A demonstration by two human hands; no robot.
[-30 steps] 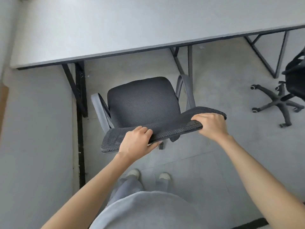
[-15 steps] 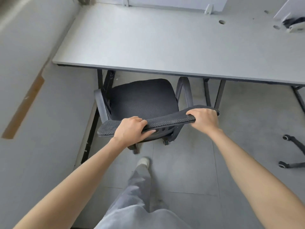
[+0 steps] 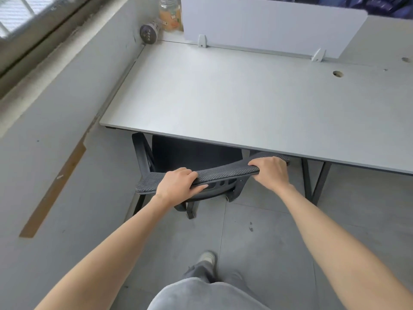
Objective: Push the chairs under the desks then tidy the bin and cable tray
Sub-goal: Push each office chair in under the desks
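A black mesh office chair (image 3: 225,173) stands with its seat mostly hidden beneath the grey desk (image 3: 234,104). Only its backrest top, left armrest and part of the base show. My left hand (image 3: 178,184) grips the top edge of the backrest near its left half, fingers over the front and thumb behind. Further right on the same edge, my right hand (image 3: 269,171) holds the backrest with curled fingers. The bin and cable tray are out of sight.
A wall (image 3: 51,135) runs close along the left of the desk. A white divider panel (image 3: 268,23) stands at the desk's back, with a bottle (image 3: 171,14) and a dark round tin (image 3: 149,34) in the corner. Black desk legs (image 3: 312,182) stand right of the chair.
The chair has rolled forward under the desk, so its seat is now mostly covered by the desktop. Both hands kept their hold on the backrest and I stepped closer.
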